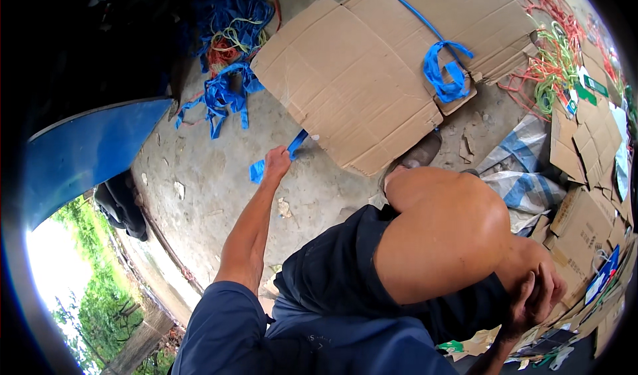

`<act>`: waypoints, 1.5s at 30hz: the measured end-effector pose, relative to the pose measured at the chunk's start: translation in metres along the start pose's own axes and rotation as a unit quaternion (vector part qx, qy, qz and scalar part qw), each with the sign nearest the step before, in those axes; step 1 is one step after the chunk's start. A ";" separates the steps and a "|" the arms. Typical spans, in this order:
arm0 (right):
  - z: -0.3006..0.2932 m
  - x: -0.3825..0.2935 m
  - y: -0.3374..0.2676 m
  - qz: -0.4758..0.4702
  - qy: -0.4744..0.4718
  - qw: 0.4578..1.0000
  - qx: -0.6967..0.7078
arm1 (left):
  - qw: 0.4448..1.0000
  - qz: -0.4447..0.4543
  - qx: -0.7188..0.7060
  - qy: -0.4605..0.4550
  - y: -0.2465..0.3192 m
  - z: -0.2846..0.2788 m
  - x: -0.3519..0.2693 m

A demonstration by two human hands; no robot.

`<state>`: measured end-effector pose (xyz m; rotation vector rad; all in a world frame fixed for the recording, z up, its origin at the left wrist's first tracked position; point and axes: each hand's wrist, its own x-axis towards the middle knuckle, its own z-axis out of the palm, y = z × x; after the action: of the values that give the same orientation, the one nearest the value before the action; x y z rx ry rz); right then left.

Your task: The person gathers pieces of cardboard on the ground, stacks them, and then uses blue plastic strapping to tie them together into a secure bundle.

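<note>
My left hand (276, 162) is closed round a flat blue strap (297, 144); a short end sticks out beyond my fist and the rest runs under the flattened cardboard (364, 86) on the floor. At the far side, a blue strap (438, 78) lies curled on top of the cardboard; whether it is the same strap is hidden. My right hand (538, 295) is raised beside my bent leg, fingers loosely curled and apart, with nothing visible in it. My foot (416, 153) is beside the cardboard's near edge.
Tangled blue straps (224, 91) lie at upper left, near a blue panel (99, 135). Red and green cords (553, 71), a blue-and-white woven sack (523, 175) and stacked flattened boxes (583, 245) are at right. Paper scraps (284, 208) dot the concrete floor (199, 175).
</note>
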<state>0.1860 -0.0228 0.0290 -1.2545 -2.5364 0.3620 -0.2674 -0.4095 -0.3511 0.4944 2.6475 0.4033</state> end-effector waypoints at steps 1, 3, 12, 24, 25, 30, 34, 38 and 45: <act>0.000 -0.001 0.001 -0.002 0.002 1.000 -0.004 | 1.000 -0.001 -0.001 0.003 0.000 0.004 -0.001; 0.001 -0.001 0.001 -0.006 0.006 1.000 0.003 | 1.000 -0.007 -0.001 0.015 -0.008 -0.001 0.001; 0.000 -0.001 -0.005 -0.019 0.015 1.000 -0.002 | 0.962 -0.042 -0.268 0.030 0.043 -0.018 0.013; -0.010 0.060 -0.025 0.050 -0.187 0.963 0.185 | 0.789 -0.298 -0.536 -0.044 0.015 -0.014 0.028; 0.000 0.078 -0.024 -0.043 -0.194 0.968 0.156 | 0.810 -0.308 -0.494 -0.066 0.024 -0.016 0.028; 0.081 0.173 -0.027 -0.146 -0.337 0.907 0.205 | 0.875 -0.230 -0.422 -0.053 0.082 -0.046 0.011; 0.192 0.207 -0.058 -0.334 -0.335 0.850 0.232 | 0.914 -0.185 -0.358 -0.049 0.088 -0.048 0.011; 0.301 0.203 -0.126 -0.476 -0.262 0.808 0.226 | 0.933 -0.219 -0.233 -0.167 0.039 -0.064 0.017; 0.400 0.164 -0.201 -0.552 -0.289 0.761 0.182 | 0.933 -0.190 -0.301 -0.049 0.090 -0.062 -0.021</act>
<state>-0.2005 -0.0479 -0.2485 0.6786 -2.9084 0.9470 -0.2526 -0.3496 -0.2585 -0.1855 2.2777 0.9810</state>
